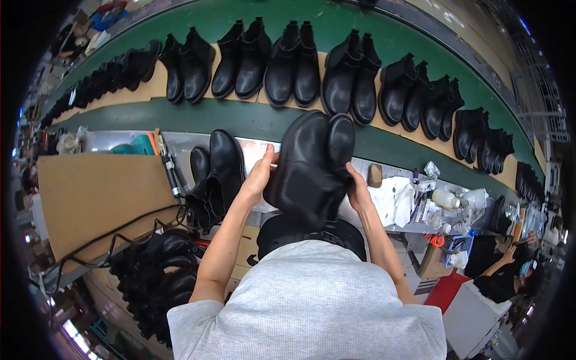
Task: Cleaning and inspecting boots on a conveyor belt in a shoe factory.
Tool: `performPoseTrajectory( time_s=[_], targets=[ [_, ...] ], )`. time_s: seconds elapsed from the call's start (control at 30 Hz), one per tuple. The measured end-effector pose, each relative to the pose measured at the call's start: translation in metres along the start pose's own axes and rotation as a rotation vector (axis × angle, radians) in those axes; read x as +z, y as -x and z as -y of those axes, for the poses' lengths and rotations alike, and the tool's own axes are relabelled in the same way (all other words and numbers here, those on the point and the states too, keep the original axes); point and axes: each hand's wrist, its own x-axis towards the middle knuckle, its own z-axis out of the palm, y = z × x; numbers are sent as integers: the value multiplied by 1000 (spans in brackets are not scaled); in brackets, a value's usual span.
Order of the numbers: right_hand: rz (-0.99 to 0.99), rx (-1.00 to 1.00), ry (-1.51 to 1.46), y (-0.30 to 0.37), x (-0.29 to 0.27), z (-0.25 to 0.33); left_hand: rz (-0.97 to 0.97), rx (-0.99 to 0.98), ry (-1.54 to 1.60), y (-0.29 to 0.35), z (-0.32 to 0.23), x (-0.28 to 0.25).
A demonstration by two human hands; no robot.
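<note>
Between my two hands a pair of black ankle boots is raised over the bench edge, toes pointing away from me. My left hand (262,174) grips the outer side of the left boot (303,141). On the other side, my right hand (359,189) is closed at the right boot (341,139), near its ankle part; some fingers are hidden behind it. The boots' lower ends are blurred. Another pair of black boots (225,156) stands on the bench to the left of my left hand. Beside my right hand lie a white cloth (393,201) and a brown block (375,175).
Pairs of black boots (292,66) line cardboard strips on the green conveyor (252,123) ahead. Bottles (445,199) crowd the bench at right. A cardboard sheet (105,198), a cabled hand tool (171,174) and heaped boots (162,270) are at left. A co-worker (504,276) sits at far right.
</note>
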Motion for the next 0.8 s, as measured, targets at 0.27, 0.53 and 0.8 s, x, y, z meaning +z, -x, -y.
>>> performPoseTrajectory(
  time_s=[0.27,0.53,0.8],
  targets=[
    [-106,-489,547,38,45,61,353,40,413,-57,86,22],
    [-46,-725,334,19,35,34,209,243,749,-46,39,40],
    [184,-301,-101,2,12,36,220,313,-187,-32,42,5]
  ],
)
